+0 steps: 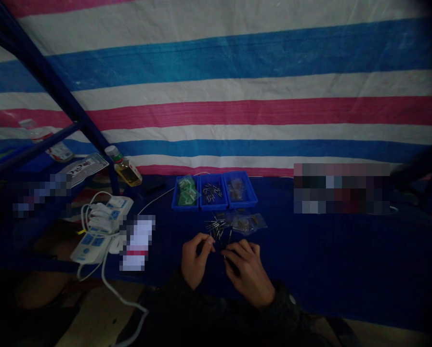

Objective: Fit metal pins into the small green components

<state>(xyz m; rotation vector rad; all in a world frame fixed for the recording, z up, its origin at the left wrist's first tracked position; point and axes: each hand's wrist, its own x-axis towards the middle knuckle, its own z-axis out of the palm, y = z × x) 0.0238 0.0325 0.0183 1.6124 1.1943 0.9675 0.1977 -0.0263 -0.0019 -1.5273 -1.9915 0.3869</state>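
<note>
Just beyond left hand and right hand, both curled, any hold unclear, slim silvery metal-looking rods are lying, likely light, stiff, slippery, best pinched mid-shaft.

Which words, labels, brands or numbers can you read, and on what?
Nothing reads with certainty.
Sign at left: dark characters, too blurred.
Bottle of yellow liquid: label too small.
Clear bottle: label too small.
White power strip: blue markings too small.
Clear bags: no readable print.
Pixelated patches: any text hidden.
</note>
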